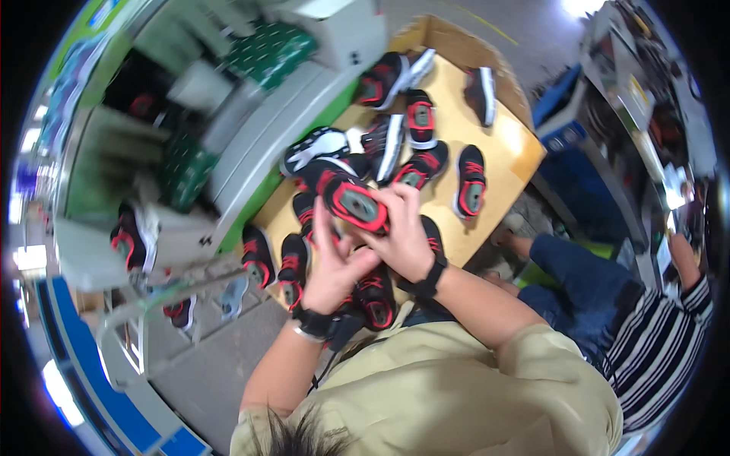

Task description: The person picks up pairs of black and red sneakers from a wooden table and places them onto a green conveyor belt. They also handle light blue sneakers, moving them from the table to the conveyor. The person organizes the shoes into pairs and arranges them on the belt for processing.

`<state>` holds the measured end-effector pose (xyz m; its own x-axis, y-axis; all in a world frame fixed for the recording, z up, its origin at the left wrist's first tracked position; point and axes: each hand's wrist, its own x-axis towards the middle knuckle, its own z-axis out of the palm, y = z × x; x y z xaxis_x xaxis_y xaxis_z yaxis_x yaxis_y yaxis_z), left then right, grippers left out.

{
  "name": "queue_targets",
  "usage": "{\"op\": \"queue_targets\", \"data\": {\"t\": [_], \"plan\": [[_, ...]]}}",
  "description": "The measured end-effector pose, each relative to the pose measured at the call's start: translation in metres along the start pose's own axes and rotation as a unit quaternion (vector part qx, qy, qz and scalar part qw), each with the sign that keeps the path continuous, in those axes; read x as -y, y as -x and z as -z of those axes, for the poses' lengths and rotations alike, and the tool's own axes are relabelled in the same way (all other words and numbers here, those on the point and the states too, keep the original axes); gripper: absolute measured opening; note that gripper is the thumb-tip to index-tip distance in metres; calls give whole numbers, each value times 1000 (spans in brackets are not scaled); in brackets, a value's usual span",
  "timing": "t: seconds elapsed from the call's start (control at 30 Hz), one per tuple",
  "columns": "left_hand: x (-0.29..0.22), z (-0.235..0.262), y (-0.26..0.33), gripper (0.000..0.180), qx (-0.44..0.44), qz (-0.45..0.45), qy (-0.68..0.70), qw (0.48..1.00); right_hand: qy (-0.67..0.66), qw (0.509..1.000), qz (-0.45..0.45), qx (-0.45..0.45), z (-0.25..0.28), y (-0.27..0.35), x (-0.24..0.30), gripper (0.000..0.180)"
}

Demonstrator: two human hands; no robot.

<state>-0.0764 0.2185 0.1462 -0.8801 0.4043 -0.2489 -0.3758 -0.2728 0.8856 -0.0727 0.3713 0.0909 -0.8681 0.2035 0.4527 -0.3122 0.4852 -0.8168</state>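
Note:
A black sneaker with red laces and a red-edged opening [356, 199] is held up over the wooden table, its toe pointing away from me. My right hand [404, 237] grips it around the heel, on the right side. My left hand [334, 267] has its fingers against the shoe's left side near the heel; part of that grip is hidden. Just below my hands lies another black and red sneaker [376, 300]. To the left of my left hand stands a similar sneaker [293, 270].
Several more sneakers stand or lie on the light wooden table [494, 163], one of them on its side [480, 95]. A green-edged machine [266, 137] borders the table's left, with a sneaker [135, 237] on it. A person in a striped shirt [658, 353] is at the right.

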Motion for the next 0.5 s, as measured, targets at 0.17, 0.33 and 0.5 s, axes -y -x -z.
{"op": "queue_targets", "data": {"t": [0.17,0.33,0.5], "plan": [[19,-16,23,142,-23,-59,9,998,24,992,123,25,8,28,10,69],[16,-13,46,135,-60,-74,-48,994,10,984,176,10,-4,41,17,68],[21,14,58,100,-197,-132,-158,958,-30,976,172,132,-14,56,36,63]]}}
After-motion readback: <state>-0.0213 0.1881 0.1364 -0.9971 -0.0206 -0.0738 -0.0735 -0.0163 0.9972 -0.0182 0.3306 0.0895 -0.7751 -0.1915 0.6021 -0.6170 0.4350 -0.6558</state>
